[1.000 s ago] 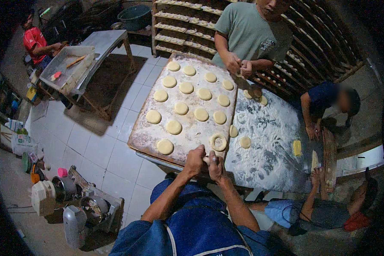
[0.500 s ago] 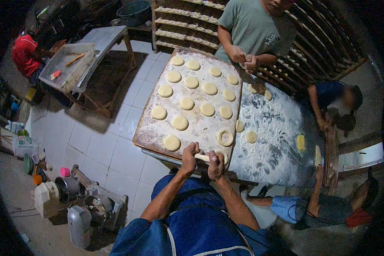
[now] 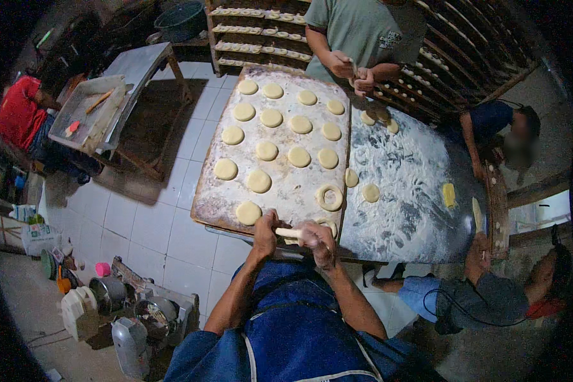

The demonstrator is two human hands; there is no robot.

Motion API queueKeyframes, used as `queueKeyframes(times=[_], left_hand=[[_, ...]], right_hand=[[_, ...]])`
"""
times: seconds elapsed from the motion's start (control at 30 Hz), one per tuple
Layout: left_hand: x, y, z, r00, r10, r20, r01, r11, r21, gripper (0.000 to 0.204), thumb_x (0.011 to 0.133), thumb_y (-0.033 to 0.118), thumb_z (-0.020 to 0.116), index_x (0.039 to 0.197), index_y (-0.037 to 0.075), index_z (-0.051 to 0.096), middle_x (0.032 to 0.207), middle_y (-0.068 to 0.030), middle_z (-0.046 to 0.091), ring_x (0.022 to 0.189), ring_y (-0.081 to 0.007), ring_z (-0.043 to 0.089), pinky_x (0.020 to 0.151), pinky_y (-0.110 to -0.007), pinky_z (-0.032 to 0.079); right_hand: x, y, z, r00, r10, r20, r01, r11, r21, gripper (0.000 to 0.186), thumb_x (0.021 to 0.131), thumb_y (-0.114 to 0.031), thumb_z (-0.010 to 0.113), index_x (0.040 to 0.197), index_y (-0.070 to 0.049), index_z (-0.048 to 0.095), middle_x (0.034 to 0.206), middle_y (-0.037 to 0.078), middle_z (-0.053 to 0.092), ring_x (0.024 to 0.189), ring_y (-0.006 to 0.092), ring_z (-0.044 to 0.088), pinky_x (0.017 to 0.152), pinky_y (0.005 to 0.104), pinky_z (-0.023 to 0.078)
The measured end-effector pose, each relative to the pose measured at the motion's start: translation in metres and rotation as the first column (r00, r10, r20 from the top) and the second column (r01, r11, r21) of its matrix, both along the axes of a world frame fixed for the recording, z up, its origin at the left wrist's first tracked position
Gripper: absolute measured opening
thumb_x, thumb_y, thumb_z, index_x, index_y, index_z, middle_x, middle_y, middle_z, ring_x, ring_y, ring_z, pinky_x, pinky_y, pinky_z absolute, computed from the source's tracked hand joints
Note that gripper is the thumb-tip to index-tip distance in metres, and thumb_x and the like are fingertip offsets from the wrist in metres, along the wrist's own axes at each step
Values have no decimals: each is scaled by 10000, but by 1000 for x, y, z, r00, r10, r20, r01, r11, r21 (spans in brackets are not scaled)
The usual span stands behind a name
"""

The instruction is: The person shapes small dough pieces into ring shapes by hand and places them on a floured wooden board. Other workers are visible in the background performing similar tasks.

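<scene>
Between my two hands, over the near edge of a floured board, a pale piece of dough (image 3: 289,233) is stretched; whether it is a full ring is partly hidden by my fingers. My left hand (image 3: 265,234) is closed round its left end. My right hand (image 3: 318,243), somewhat blurred, grips the right end. Beside the left hand lies a flat dough disc (image 3: 248,213). A dough ring (image 3: 329,198) rests beyond the right hand, and another ring (image 3: 328,227) is partly covered by that hand. Several more discs sit in loose rows on the board (image 3: 226,198).
A flour-dusted metal table (image 3: 407,191) adjoins the board on the right, holding a few discs and a yellow block (image 3: 449,195). Across from me a person (image 3: 356,38) in a green shirt works dough; others sit at right. Machines (image 3: 130,344) stand on the floor at left.
The view has shifted, so the board sits slightly further left. My right hand has turned and blurred around the dough, while my left keeps its grip. The person opposite has moved their hands.
</scene>
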State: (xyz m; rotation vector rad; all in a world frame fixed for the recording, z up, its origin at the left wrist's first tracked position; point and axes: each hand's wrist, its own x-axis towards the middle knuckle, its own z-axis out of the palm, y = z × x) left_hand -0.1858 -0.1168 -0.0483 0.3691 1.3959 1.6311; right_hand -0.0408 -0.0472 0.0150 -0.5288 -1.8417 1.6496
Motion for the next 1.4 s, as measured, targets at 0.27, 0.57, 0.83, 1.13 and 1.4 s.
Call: queueKeyframes(times=[0.27, 0.57, 0.83, 1.13, 1.4], left_hand=[[-5, 4, 17, 352, -124, -928, -37, 989, -146, 168, 732, 77, 658, 855, 27, 556, 810, -178, 521, 780, -371, 512, 644, -445, 419], [10, 4, 21, 295, -82, -952, -147, 981, -130, 216, 721, 160, 692, 791, 31, 533, 766, -148, 478, 733, -330, 506, 643, -422, 427], [-21, -14, 17, 68, -57, -996, -409, 909, -80, 337, 725, 108, 648, 1031, -4, 564, 961, -242, 530, 860, -386, 509, 738, -468, 410], [-40, -8, 40, 222, -288, -932, -236, 911, -338, 257, 705, 176, 715, 771, -12, 554, 703, -205, 573, 670, -373, 565, 600, -444, 449], [84, 72, 89, 620, -417, -665, 352, 905, -239, 309, 737, 51, 670, 1009, 2, 534, 853, -196, 655, 805, -302, 650, 678, -350, 491]], right_hand=[[22, -10, 2, 668, -442, 599, -29, 789, 614, 640, 697, -227, 708, 1169, 96, 422, 1086, 278, 501, 976, 426, 523, 823, 471, 433], [-59, 51, 18, 799, -223, 558, -150, 825, 544, 414, 805, -161, 546, 1149, 54, 462, 1127, 233, 518, 1062, 389, 502, 906, 467, 412], [-161, 61, -12, 751, -123, 648, -470, 589, 657, 242, 856, -62, 416, 1033, 59, 526, 1103, 221, 540, 1082, 350, 517, 867, 454, 472], [-130, 80, -13, 891, 171, 420, -337, 869, 361, 184, 705, -62, 614, 862, -15, 532, 928, 193, 592, 812, 316, 596, 698, 426, 482], [120, 129, -41, 929, -293, 227, 307, 951, -28, 238, 679, -67, 709, 875, -22, 582, 863, 51, 581, 794, 135, 546, 688, 283, 459]])
